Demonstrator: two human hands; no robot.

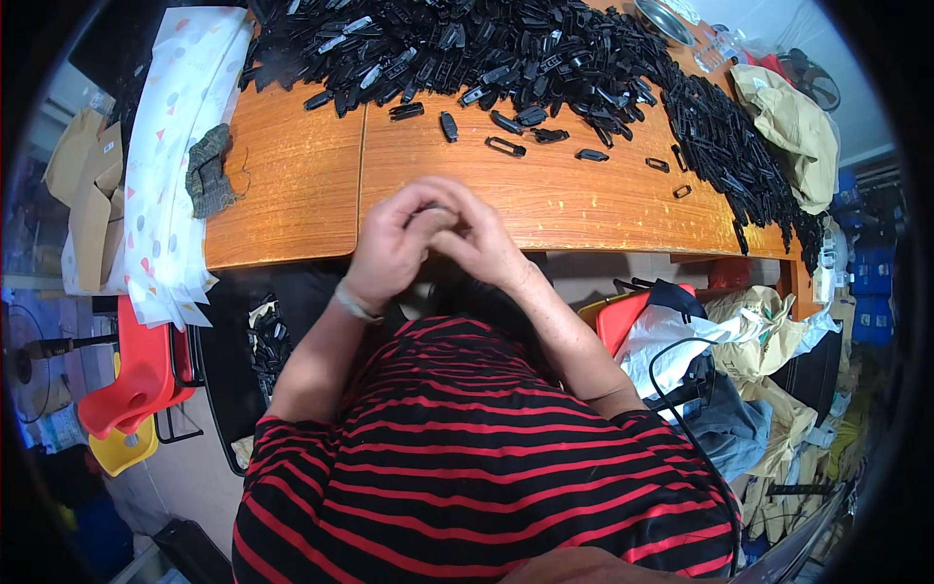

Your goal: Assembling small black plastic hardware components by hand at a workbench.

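My left hand and my right hand meet at the near edge of the wooden table, in front of my body. Both have curled fingers, with the fingertips together. Whatever is between them, if anything, is hidden by the fingers. Beyond my hands, several small black plastic clip-like parts lie loose, among them an open oblong frame and a narrow dark piece. A large heap of such black parts covers the far side of the table.
A second black heap runs down the table's right side. Left lie white patterned sheets and a dark knitted cloth. A metal bowl stands at the far right. Beside me are a red chair and bags.
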